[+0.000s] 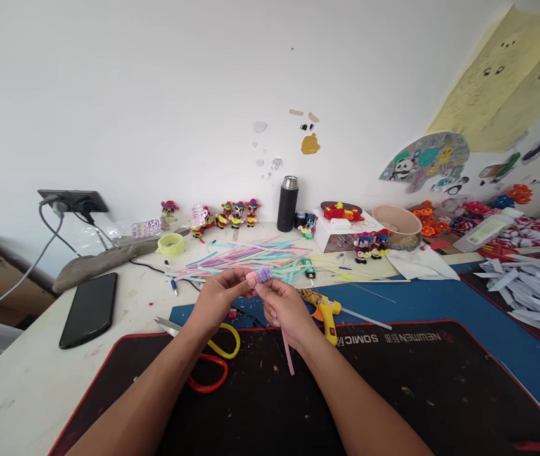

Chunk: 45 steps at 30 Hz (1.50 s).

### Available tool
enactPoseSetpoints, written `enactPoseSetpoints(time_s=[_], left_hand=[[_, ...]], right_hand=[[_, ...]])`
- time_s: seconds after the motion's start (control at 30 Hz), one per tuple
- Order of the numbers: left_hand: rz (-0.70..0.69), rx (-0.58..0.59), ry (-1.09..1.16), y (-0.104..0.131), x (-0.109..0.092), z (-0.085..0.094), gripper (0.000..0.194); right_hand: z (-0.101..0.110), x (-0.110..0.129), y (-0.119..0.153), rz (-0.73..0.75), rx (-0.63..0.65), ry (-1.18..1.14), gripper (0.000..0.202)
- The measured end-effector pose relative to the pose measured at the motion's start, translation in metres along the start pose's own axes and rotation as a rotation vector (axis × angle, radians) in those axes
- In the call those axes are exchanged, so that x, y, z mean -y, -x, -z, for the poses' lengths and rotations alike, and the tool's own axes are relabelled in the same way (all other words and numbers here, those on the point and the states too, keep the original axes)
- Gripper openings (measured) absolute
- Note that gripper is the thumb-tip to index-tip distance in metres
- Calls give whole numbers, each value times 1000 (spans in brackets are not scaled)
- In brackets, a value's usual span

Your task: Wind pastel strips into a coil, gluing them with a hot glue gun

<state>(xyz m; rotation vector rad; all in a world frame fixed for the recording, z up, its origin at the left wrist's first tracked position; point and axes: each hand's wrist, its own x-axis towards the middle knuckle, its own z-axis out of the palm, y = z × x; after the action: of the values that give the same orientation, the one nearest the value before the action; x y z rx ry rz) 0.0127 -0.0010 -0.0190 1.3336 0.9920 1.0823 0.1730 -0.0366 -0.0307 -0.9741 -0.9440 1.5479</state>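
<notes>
Over the black desk mat (pixel 384 386), both hands meet on a small coil of pink and purple pipe cleaner (pixel 263 274). My left hand (pixel 222 294) pinches the pink end of the coil between thumb and fingers. My right hand (pixel 289 310) has its thumb and fingers closed on the coil from the other side. A straight pink pipe cleaner length (pixel 288 354) hangs down below my right hand. Scissors (pixel 237 345) with red and yellow handles lie under my left forearm, partly hidden. To the right of my right hand lies a yellow glue gun (pixel 329 316).
Loose pastel pipe cleaners (pixel 246 256) spread behind the hands. A black thermos (pixel 288 206) and small figurines (pixel 236 215) stand along the wall. A phone (pixel 89 310) and yellow-green tape (pixel 171 244) lie left. White strips (pixel 531 291) pile up at right, near a round bowl (pixel 396 220).
</notes>
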Motion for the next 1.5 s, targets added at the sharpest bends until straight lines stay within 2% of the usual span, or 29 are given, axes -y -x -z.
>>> enactPoseSetpoints(time_s=[0.43, 0.77, 1.1, 1.23, 1.5], left_hand=[[-20, 51, -37, 2, -2, 1, 45], [21, 131, 3, 1, 0, 2, 37], [47, 43, 189, -1, -4, 2, 35], [49, 46, 193, -3, -4, 5, 36], [-36, -38, 195, -9, -2, 18, 37]], right_hand=[[0, 4, 1, -12, -4, -5, 41], [-2, 2, 1, 38, -23, 129, 39], [-3, 1, 4, 22, 20, 192, 41], [-1, -2, 3, 11, 51, 212, 42], [1, -2, 2, 20, 40, 224, 44]])
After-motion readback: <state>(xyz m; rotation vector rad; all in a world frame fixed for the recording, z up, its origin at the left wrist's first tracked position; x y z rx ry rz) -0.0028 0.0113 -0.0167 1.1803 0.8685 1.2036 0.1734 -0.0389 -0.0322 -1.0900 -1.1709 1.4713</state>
